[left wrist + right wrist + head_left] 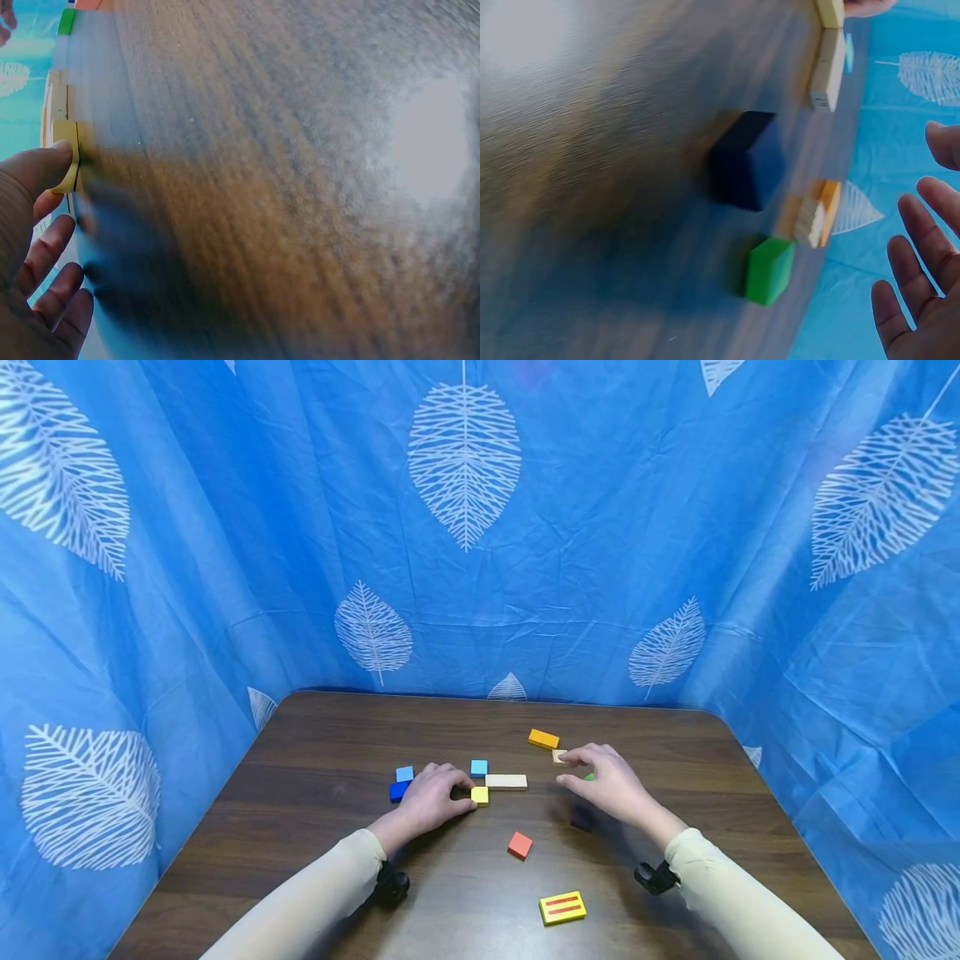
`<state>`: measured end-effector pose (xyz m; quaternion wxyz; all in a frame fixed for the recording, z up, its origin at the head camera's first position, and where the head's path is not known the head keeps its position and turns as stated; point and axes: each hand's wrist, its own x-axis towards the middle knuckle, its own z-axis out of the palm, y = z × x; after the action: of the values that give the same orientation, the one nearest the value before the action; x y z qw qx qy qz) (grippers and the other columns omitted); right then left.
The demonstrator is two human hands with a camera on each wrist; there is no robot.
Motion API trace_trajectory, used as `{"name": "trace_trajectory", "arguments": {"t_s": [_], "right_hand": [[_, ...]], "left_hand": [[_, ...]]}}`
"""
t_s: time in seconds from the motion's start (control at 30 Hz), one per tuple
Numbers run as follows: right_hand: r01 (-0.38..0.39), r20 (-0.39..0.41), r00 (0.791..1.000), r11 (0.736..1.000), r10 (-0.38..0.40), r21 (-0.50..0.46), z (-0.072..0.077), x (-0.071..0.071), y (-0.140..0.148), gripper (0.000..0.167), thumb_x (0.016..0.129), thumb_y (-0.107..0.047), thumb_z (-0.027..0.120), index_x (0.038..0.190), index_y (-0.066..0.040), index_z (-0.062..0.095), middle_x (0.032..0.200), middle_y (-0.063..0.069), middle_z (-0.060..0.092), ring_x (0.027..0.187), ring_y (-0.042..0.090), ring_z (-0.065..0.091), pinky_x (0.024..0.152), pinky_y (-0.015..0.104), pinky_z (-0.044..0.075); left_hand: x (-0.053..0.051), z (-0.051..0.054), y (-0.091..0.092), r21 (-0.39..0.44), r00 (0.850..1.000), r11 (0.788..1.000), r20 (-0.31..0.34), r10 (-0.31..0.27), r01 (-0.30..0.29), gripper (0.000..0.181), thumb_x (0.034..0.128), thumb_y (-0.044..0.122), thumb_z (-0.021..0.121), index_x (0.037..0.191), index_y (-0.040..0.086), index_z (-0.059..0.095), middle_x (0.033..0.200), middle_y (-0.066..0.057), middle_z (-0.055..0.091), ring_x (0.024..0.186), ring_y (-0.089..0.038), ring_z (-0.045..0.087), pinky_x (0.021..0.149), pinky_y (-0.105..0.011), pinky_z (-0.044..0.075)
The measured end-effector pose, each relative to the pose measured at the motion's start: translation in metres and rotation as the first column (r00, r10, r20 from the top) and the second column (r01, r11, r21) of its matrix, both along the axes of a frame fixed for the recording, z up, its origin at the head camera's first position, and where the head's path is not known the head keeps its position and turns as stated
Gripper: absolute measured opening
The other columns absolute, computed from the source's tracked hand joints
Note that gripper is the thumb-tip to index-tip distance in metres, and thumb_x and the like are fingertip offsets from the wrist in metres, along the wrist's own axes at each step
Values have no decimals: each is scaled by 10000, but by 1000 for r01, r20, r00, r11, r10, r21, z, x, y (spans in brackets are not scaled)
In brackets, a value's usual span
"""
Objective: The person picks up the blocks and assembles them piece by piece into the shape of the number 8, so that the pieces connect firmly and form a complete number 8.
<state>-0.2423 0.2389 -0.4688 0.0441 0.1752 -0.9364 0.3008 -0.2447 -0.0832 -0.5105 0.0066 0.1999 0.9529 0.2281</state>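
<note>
My left hand [433, 797] pinches a yellow block [481, 797] between thumb and forefinger, low at the table; the other fingers are spread loosely in the left wrist view. The block sits by the left end of a pale wooden bar [506, 782]. My right hand [609, 783] hovers with parted fingers and nothing between them. Partly hidden under it are a green block [769, 271] and a dark blue block [742, 161]. Just beyond its fingertips lies a small pale ridged block [558, 757], beside an orange block [543, 739].
Left of the left hand lie a light blue block [404, 773] and a blue block [398, 792]. Another light blue block [478, 768] is behind the bar. Nearer are a red block [520, 846] and a yellow block with red stripes [562, 908]. A blue leaf-print curtain [525, 635] surrounds the table.
</note>
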Motion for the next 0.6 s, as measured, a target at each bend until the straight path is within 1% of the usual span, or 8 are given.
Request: {"name": "trace_trajectory", "arguments": {"t_s": [0.17,0.3,0.4,0.6], "right_hand": [[17,0,1000,998,-17,68,-9,10,12,391,884,-349,812,1205,-136,745,1069,-6,686,1045,229,552,896,496,444],[30,17,999,996,-32,85,-16,18,22,377,866,-344,831,1185,-158,755,1016,-27,670,1006,220,540,861,469,428],[45,11,999,994,-47,96,-22,24,29,387,845,-364,848,1168,-170,759,996,-53,662,1009,212,544,867,476,421],[89,13,996,989,-91,117,-34,38,37,413,826,-417,852,1162,-193,765,1056,-47,670,1040,235,558,888,534,427]], "left_hand": [[0,0,0,-1,1000,1000,5,0,0,274,889,381,807,1073,185,757,1071,24,677,1039,-221,553,934,-447,466],[-1,-2,0,0,1000,1000,8,-3,3,277,888,383,808,1077,187,754,1070,29,677,1042,-218,553,933,-446,467],[-1,-2,-1,-1,1000,1000,6,-3,3,278,888,387,807,1077,191,753,1070,33,675,1040,-214,550,931,-443,466],[-1,-3,-1,-8,1000,1000,2,9,-9,280,890,392,803,1085,198,752,1087,32,673,1055,-216,547,947,-446,461]]}}
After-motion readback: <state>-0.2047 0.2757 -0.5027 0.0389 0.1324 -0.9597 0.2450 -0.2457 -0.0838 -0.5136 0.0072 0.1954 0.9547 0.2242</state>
